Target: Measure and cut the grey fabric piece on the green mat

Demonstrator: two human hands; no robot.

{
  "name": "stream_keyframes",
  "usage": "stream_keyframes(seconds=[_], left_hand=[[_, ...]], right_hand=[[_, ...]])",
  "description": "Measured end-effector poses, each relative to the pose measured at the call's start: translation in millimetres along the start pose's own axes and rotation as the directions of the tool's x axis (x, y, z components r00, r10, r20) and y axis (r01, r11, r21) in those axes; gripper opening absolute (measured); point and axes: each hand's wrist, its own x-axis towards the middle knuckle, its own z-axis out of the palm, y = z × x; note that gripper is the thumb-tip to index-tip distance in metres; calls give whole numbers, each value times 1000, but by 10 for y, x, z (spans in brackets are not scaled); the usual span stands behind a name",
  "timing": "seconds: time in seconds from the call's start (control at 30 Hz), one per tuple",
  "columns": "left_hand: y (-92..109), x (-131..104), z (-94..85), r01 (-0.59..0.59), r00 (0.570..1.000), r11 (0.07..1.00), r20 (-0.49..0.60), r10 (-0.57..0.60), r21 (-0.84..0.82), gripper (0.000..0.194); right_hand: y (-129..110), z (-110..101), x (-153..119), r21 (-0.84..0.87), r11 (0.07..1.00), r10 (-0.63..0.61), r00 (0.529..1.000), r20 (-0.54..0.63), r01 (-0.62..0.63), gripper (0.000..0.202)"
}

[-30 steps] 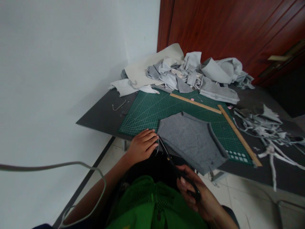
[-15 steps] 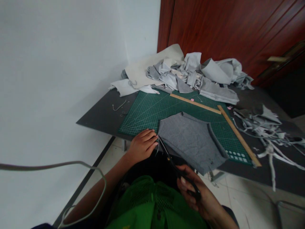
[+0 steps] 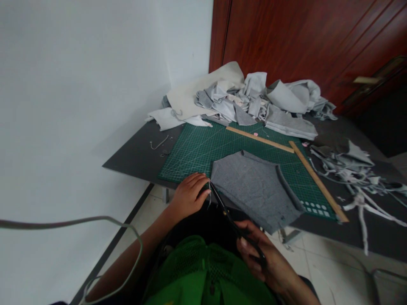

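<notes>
A dark grey piece of fabric point(image 3: 251, 182) lies on the green cutting mat point(image 3: 190, 148), its lower edge over the table's front edge. My right hand point(image 3: 254, 250) is wrapped round the handles of black scissors point(image 3: 226, 212), whose tips point to the fabric's left corner. At that corner my left hand point(image 3: 190, 195) rests on the mat's front edge, fingers bent together, with a thin strip of fabric point(image 3: 209, 198) hanging by the fingertips. Whether the fingers pinch the strip or the fabric corner is too small to tell.
Crumpled grey and white cloth point(image 3: 222, 101) is heaped at the back. Two wooden rulers point(image 3: 260, 139) lie on the mat. Scraps and cords point(image 3: 346, 165) cover the right side. A pale cable point(image 3: 95, 217) crosses over my left arm.
The scissor blades look closer together. My left thumb has shifted slightly, and the thin strip hangs a little lower. The view has moved slightly.
</notes>
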Motion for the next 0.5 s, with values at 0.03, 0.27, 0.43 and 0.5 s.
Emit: stream_keyframes(seconds=[0.03,0.27,0.43,0.5], left_hand=[[17,15,-13,25,999,1000,25,-25,0,40],[176,149,-119,71,974,987,204,-99,142,41],[174,255,-113,102,975,971,172,-141,217,31],[146,327,-107,139,973,951,140,-183,275,31]], right_hand=[[1,-3,6,6,1000,0,1000,0,0,59],[36,20,5,51,998,-29,999,36,27,60],[154,-111,-82,100,995,17,998,60,-23,63],[196,-200,-142,125,992,-4,999,51,-3,62]])
